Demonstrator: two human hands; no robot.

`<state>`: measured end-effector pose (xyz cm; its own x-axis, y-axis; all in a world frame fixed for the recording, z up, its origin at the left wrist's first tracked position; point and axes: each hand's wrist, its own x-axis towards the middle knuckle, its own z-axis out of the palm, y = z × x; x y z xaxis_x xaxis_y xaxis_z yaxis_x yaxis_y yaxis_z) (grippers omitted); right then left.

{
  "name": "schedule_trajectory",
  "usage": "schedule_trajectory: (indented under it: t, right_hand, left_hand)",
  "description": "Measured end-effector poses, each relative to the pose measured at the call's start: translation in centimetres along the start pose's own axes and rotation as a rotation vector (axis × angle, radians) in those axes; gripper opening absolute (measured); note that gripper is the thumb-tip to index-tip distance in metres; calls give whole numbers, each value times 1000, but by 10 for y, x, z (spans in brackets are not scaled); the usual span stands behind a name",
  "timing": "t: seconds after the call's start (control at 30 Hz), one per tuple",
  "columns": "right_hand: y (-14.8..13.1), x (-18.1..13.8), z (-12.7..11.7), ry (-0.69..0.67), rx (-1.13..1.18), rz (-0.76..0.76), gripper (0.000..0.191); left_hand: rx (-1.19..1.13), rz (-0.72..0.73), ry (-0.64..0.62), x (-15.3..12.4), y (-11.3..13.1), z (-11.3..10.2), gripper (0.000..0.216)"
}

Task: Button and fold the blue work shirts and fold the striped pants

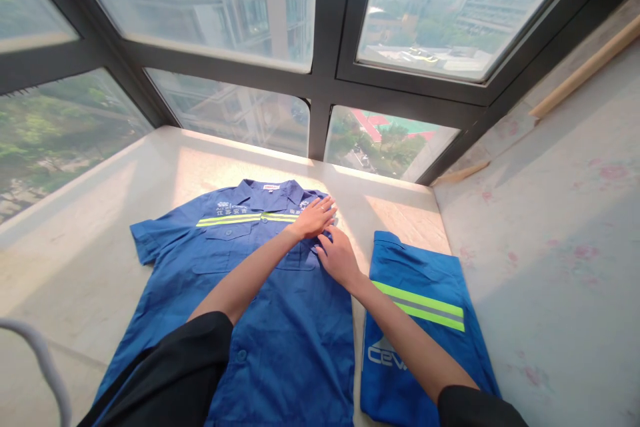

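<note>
Blue shirt is pressed flat by the left hand, fingers spread; right hand grip can't be told. Soft, floppy stuff, probably best pinched at the fold.

Two blue shirts, probably; two hands.

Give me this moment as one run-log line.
left hand flat on blue shirt | right hand touching shirt beside it | folded garment lying at right

2 forearms out ahead, black sleeves at the elbows — left hand flat, fingers straight, right hand just beside, palm down
</note>
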<state>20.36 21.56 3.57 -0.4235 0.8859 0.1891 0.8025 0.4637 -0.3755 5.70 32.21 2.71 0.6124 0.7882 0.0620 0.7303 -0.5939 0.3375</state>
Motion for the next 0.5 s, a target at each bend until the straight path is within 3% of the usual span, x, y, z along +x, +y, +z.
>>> schedule_trajectory:
  t: [0.1,0.27,0.4,0.5]
  right_hand:
    - [-2,-22,12,-51,-38,104,53]
    - [-2,-50,16,-168,15,-25,57]
    - [3,-39,5,-51,59,-25,50]
    - [9,-24,8,51,6,58,56]
  left_hand:
    - [73,-14,-55,1,0,14,52]
    - [72,-64,-25,3,-9,26,65]
    - [61,-135,-24,6,-8,23,71]
    - [38,-149,-15,12,-7,16,65]
